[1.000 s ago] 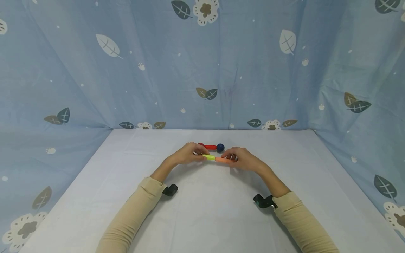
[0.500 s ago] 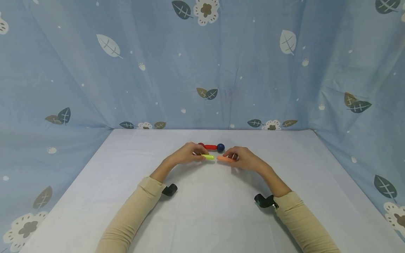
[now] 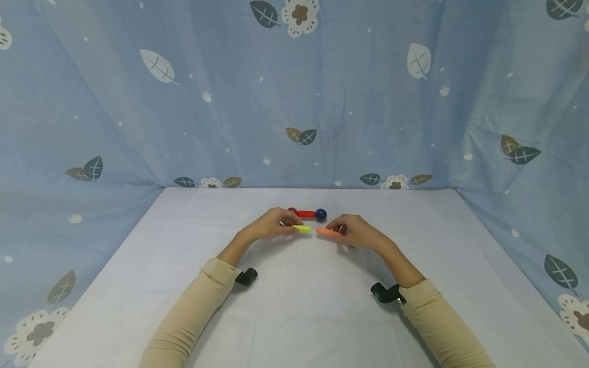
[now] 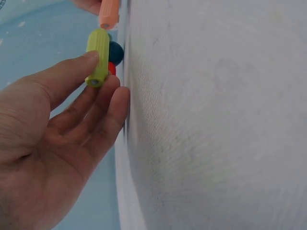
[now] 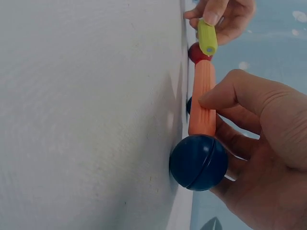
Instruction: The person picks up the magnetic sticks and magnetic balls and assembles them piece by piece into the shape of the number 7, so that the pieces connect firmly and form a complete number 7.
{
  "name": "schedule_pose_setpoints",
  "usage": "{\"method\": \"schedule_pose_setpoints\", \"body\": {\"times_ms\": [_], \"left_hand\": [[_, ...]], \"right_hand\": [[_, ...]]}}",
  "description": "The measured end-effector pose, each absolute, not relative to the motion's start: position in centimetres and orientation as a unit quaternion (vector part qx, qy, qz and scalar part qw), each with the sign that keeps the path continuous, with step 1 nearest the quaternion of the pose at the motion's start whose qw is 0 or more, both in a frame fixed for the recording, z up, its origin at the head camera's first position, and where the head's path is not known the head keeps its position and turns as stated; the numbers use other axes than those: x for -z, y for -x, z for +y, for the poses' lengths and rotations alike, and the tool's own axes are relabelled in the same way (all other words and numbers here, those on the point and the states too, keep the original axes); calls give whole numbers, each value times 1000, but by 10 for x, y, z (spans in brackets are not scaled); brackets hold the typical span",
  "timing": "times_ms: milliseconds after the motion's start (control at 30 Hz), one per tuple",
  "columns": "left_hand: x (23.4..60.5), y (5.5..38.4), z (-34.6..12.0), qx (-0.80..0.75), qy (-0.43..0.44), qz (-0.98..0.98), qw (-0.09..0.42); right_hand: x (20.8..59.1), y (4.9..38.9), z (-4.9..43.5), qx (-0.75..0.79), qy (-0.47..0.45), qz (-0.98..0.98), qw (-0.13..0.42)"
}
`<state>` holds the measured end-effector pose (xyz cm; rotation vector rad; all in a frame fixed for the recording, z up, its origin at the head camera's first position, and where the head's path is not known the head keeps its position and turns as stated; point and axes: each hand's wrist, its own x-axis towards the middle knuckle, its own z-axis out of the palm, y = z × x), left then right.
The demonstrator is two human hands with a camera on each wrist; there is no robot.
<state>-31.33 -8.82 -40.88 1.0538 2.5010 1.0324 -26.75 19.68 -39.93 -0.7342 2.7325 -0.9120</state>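
Note:
My left hand (image 3: 272, 224) pinches a yellow-green magnetic building stick (image 4: 98, 52) between thumb and fingers, a metal dot showing in its end. Facing it across a small gap is an orange magnetic stick (image 5: 203, 91), which my right hand (image 3: 356, 231) grips by thumb and fingers. A dark blue ball (image 5: 199, 163) sits at the orange stick's near end in the right wrist view; in the head view the right hand mostly hides it. Both sticks are held close over the white tabletop, nearly in line with each other.
Just behind the hands, a red stick (image 3: 306, 214) lies on the white table (image 3: 294, 306) between a red ball (image 3: 292, 210) and a dark blue ball (image 3: 320, 214). A patterned blue curtain (image 3: 257, 102) closes off the back and sides.
The two stick ends met one second ago; a gap has since opened between them. My right hand has shifted slightly right with the orange stick, while the left has hardly moved.

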Motion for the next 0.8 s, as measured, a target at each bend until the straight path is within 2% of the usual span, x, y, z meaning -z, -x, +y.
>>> {"method": "schedule_pose_setpoints", "body": {"times_ms": [333,667,800], "left_hand": [[411,314,-86,-363,-354,853,125],[411,312,-81,-433,-330,822,168],[411,311,-81,-407,-339,835,150]], "right_hand": [[400,265,199,306,255,912,95],[398,263,200,309,262,909,103],[398,263,200,309,264,908,102]]}}
